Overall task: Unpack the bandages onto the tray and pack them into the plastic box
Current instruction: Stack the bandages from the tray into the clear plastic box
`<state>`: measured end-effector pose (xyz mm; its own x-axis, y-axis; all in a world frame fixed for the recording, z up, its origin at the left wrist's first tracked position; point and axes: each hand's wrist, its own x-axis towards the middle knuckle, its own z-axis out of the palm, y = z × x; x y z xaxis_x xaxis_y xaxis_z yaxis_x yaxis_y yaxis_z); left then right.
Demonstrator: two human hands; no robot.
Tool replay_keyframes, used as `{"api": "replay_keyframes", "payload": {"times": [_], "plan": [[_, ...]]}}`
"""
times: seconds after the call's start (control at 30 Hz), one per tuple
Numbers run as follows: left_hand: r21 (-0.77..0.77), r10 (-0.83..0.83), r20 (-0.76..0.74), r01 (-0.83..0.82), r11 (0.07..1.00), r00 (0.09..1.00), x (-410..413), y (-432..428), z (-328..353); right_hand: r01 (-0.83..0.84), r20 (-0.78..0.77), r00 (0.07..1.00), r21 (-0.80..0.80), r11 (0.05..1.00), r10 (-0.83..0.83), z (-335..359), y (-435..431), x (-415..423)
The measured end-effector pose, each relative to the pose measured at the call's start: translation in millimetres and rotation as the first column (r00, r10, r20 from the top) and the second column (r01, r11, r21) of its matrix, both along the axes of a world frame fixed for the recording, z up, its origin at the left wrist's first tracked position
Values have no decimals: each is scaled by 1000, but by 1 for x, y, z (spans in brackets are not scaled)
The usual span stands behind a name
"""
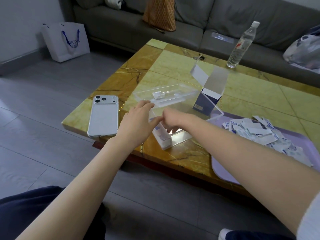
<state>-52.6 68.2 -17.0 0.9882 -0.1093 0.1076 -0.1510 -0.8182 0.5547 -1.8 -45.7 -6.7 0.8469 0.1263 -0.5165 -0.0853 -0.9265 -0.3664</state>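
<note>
A clear plastic box [213, 110] stands near the table's front edge, with a few bandages [162, 136] stacked upright against its left wall. My left hand [136, 122] rests with straight fingers on the box's left side. My right hand [173, 121] reaches down into the box, and its fingertips are hidden behind the wall. The clear lid [166, 94] lies just beyond the box. On the lilac tray [223, 168] at the right sits a loose heap of wrapped bandages [259, 132]. The blue and white bandage carton [206, 99] stands open behind the box.
A white phone [103, 116] lies face down at the table's left corner. A water bottle [240, 45] stands at the far edge. Beyond the table are a grey sofa [199, 23], a white paper bag [67, 42] on the floor and a plastic bag [304, 49].
</note>
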Motion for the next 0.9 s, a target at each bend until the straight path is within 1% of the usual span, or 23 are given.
{"api": "replay_keyframes", "payload": {"times": [0.13, 0.23, 0.3, 0.43, 0.53, 0.57, 0.63, 0.7, 0.73, 0.8, 0.83, 0.9], "plan": [[-10, 2, -10, -2, 1000, 1000, 0, 0, 0, 15, -35, 999, 43, 999, -14, 2, 1, 1], [-9, 3, -16, -3, 1000, 1000, 0, 0, 0, 14, -44, 999, 8, 1000, -13, 4, -2, 3], [2, 2, -20, -2, 1000, 1000, 0, 0, -1, -28, -55, 998, -23, 999, 27, 7, -4, 2], [16, 8, -25, -8, 1000, 1000, 0, -2, -2, -165, -83, 984, -65, 984, 160, 10, -8, 1], [28, 6, -48, -4, 1000, 999, -1, -2, -1, -233, -28, 972, -106, 967, 232, 13, -14, 0], [52, 5, -54, -2, 999, 999, 0, -2, 0, -256, 23, 965, -133, 957, 261, 16, -17, -1], [133, 12, -65, -3, 991, 998, 0, -4, 4, -291, 182, 928, -185, 938, 324, 24, -27, -8], [223, 32, -63, -17, 975, 997, -1, -8, 10, -231, 354, 899, -116, 966, 258, 29, -40, -17], [256, 38, -44, -25, 966, 998, -2, -12, 14, -197, 449, 867, -91, 976, 217, 31, -48, -23], [279, 29, 36, -38, 960, 999, -7, -24, 22, -162, 608, 778, -49, 986, 158, 30, -65, -35], [265, 12, 89, -36, 964, 996, -10, -31, 25, -169, 676, 725, -12, 986, 132, 30, -73, -43], [208, -49, 199, 7, 978, 979, -17, -49, 30, -189, 816, 573, 41, 981, 76, 28, -93, -58]]}}
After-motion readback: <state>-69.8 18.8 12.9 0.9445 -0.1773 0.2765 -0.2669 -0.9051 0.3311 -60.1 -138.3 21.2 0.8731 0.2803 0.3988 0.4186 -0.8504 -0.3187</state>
